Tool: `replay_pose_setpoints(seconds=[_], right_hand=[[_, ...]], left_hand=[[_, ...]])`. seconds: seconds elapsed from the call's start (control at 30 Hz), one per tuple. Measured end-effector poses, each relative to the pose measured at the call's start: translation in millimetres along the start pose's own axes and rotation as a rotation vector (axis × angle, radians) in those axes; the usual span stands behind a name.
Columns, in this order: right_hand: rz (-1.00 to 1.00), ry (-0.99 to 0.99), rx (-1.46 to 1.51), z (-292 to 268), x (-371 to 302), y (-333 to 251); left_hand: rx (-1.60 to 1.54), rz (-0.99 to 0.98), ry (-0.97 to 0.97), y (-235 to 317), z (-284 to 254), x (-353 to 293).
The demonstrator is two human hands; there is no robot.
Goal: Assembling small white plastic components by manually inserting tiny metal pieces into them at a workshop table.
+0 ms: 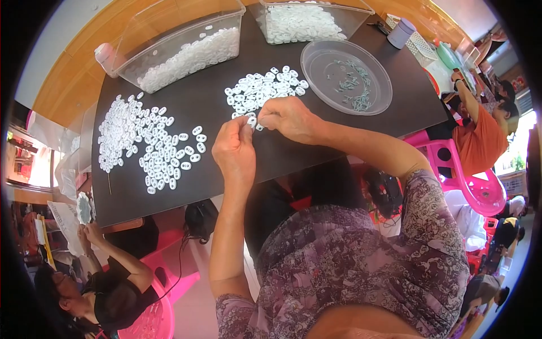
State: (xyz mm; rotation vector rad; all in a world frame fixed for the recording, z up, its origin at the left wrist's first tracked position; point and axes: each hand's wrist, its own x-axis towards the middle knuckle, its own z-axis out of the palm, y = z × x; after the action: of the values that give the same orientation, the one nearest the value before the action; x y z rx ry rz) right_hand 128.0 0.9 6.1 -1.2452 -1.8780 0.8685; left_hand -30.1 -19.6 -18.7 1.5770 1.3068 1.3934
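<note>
My left hand (234,150) pinches a small white oval plastic piece (252,120) between thumb and forefinger, above the near side of the dark table. My right hand (291,120) is closed at the same piece, its fingertips pressed together beside it; whatever they hold is hidden. Just beyond both hands lies a loose pile of white oval pieces (257,93) with dark holes. To the right of that pile, a round clear plastic lid or tray (316,85) bears many tiny grey-green slivers (360,101).
More white pieces (121,133) spread over the left of the dark table (214,186). Two clear bins (186,59) (305,22) of white pieces stand at the back. A lilac container (401,34) is at the back right. People sit at left (116,288) and right (480,135).
</note>
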Motion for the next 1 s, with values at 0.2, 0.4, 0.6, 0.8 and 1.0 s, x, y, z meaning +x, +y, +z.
replay_pose_setpoints(seconds=[0.2, 0.4, 0.6, 0.8, 1.0], right_hand=[[0.069, 0.020, 0.096, -7, -3, 2], [-0.023, 0.109, 0.004, -5, -12, -8], [-0.764, 0.267, -0.460, 0, -22, 2], [-0.861, 0.255, -0.505, -4, -33, -7], [-0.739, 0.229, -0.318, -7, -44, -14]], left_hand=[[0.195, 0.123, -0.038, 7, 4, -2], [-0.050, -0.056, -0.007, 23, -1, -10], [-0.615, -0.473, -0.141, 31, -3, -14], [-0.963, -0.562, -0.193, 22, -5, -17], [-0.926, -0.566, -0.148, 29, -5, -20]])
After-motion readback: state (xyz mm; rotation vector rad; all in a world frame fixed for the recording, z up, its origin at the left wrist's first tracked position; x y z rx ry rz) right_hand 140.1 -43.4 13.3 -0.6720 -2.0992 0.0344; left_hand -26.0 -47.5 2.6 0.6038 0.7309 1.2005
